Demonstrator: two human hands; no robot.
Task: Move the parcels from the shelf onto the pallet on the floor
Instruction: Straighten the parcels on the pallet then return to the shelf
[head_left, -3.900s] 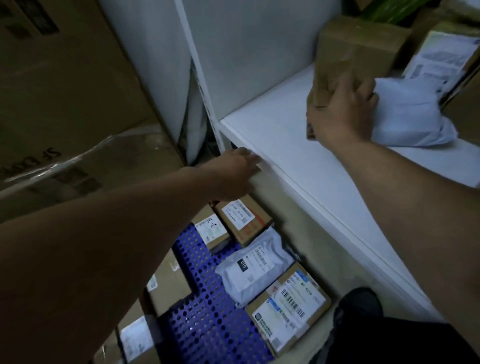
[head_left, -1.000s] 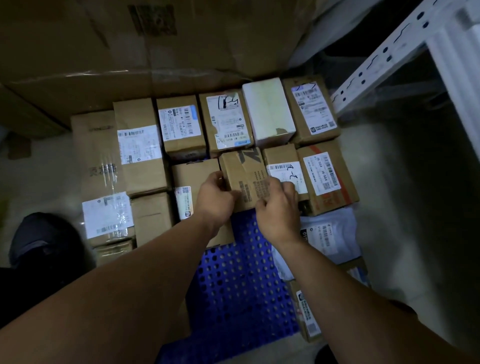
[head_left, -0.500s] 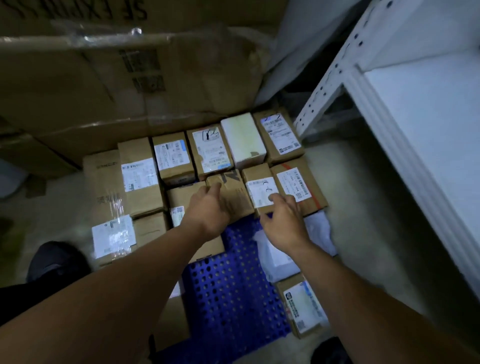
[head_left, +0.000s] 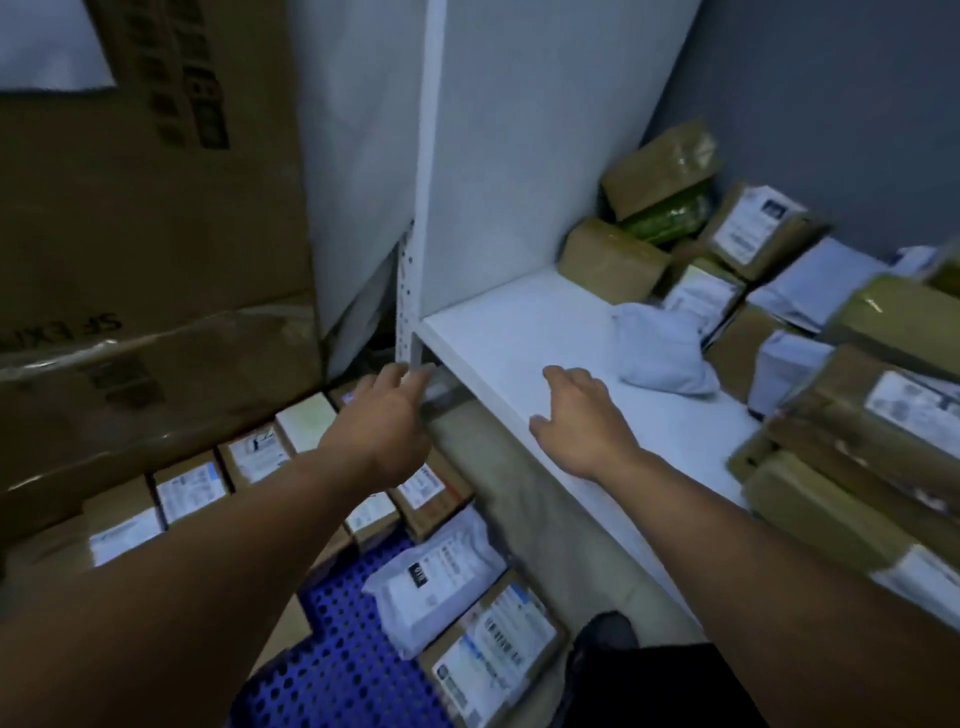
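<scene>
The white shelf (head_left: 509, 332) runs from the centre to the right, with several brown parcels and white mailers piled on its back and right side. A white soft bag parcel (head_left: 662, 351) lies closest to my right hand (head_left: 582, 421), which hovers empty over the bare shelf board with fingers spread. My left hand (head_left: 387, 421) is empty too, its fingertips at the shelf's front corner. Below, the blue perforated pallet (head_left: 343, 660) carries rows of labelled boxes (head_left: 254, 457) and a white mailer (head_left: 441, 571).
Big cardboard cartons (head_left: 145, 270) wrapped in film stand at the left behind the pallet. The shelf's perforated white post (head_left: 405, 291) rises at the centre. A dark shoe (head_left: 605, 631) is on the floor strip between pallet and shelf. A grey wall closes the right back.
Both hands have left the box set down on the pallet and risen up and to the right, empty. The view has swung from the pallet to the shelf.
</scene>
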